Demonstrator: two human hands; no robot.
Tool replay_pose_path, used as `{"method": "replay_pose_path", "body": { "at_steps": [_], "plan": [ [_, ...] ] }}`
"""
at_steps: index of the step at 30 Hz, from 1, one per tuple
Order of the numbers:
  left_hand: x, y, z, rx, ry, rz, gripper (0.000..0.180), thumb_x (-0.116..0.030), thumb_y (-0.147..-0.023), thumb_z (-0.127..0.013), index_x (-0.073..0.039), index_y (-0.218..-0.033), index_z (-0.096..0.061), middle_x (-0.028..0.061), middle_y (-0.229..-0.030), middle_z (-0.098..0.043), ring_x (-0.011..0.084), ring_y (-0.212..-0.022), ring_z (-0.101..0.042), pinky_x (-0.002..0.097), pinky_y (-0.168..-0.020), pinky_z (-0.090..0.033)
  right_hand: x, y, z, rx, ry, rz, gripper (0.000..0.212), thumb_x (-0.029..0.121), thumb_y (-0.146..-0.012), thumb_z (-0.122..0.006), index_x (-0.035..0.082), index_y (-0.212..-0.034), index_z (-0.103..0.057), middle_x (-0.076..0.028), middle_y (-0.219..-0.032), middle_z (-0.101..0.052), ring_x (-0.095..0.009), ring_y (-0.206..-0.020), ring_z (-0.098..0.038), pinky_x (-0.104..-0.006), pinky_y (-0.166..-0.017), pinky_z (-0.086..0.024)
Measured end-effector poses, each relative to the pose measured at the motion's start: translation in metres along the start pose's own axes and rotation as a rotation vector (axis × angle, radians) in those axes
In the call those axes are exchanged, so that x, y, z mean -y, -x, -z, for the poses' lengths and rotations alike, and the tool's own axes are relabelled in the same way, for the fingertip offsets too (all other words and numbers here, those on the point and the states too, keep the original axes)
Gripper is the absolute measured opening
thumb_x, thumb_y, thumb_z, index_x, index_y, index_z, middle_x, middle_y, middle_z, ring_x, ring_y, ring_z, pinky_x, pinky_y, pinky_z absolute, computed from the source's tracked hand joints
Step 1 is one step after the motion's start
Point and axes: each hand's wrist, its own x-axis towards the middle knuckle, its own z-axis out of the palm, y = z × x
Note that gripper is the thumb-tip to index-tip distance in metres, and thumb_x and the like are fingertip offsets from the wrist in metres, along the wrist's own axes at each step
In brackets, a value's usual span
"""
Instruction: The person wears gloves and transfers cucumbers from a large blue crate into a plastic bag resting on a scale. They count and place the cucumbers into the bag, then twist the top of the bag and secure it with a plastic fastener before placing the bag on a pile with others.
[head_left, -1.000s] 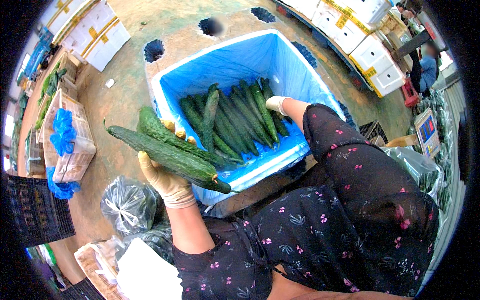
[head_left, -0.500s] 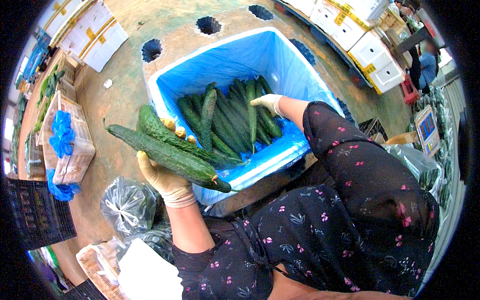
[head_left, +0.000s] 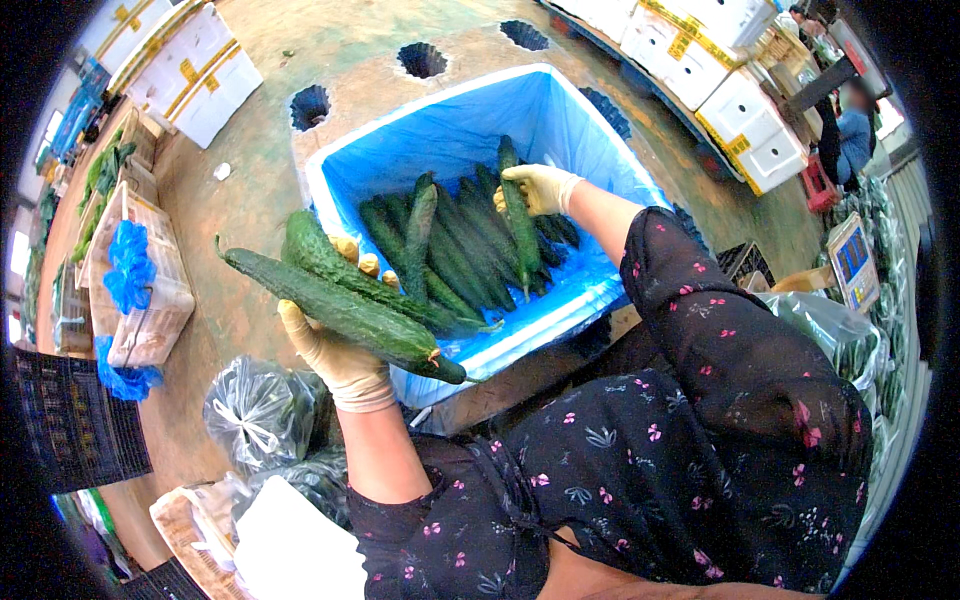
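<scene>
Two large cucumbers [head_left: 335, 305] lie side by side in my gloved left hand [head_left: 345, 350], whose fingers wrap round them at the near left corner of a white box. A blue plastic liner [head_left: 455, 130] covers the inside of that box [head_left: 316, 180]. My right hand [head_left: 540, 190], also gloved, grips another cucumber [head_left: 519, 225] near its upper end and holds it tilted above the rest. Several more cucumbers [head_left: 465, 250] are packed lengthwise in the bottom of the box, with one leaning on top at their left. The right thumb and fingertips show round the held cucumber.
White foam boxes with yellow tape [head_left: 215, 85] stand at the far left; more stacked boxes [head_left: 745, 125] are at the far right. Crates with blue bags [head_left: 150, 290] line the left. A tied plastic bag [head_left: 260, 410] sits near my left forearm. A scale [head_left: 853, 262] stands right.
My right hand has closed round a cucumber in the box and raised it, its upper end now higher. The left hand still holds its two cucumbers, almost unmoved.
</scene>
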Motion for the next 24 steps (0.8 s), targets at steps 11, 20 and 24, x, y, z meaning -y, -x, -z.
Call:
{"method": "replay_pose_path", "body": {
  "at_steps": [11,20,24],
  "plan": [
    [-0.003,0.003,-0.003,-0.047,-0.047,-0.016,0.071,-0.051,-0.079,-0.063,-0.002,-0.126,-0.042,0.0131,-0.116,-0.053,0.0277,-0.099,-0.054,0.0458,-0.085,-0.046,-0.016,-0.005,0.004,-0.528,1.768,0.14,0.041,0.023,-0.069,-0.062,-0.001,-0.102,-0.062,-0.019,-0.097,-0.065,-0.031,-0.09,-0.064,-0.039,-0.077,-0.05],
    [-0.001,-0.001,-0.004,0.046,-0.055,0.004,0.073,-0.05,-0.079,-0.064,-0.001,-0.126,-0.039,0.0128,-0.112,-0.052,0.0269,-0.1,-0.053,0.046,-0.084,-0.047,-0.068,-0.023,-0.038,-0.331,1.799,0.468,0.047,0.032,-0.067,-0.065,-0.002,-0.1,-0.062,-0.023,-0.096,-0.064,-0.036,-0.092,-0.062,-0.0408,-0.082,-0.049],
    [-0.003,0.0,-0.001,0.039,-0.043,0.014,0.073,-0.049,-0.079,-0.064,-0.001,-0.126,-0.038,0.0134,-0.113,-0.052,0.0269,-0.099,-0.053,0.0463,-0.083,-0.047,-0.061,-0.026,-0.036,-0.36,1.826,0.248,0.056,0.041,-0.064,-0.07,-0.001,-0.101,-0.062,-0.022,-0.095,-0.064,-0.035,-0.091,-0.062,-0.0418,-0.081,-0.049]
  ]
}}
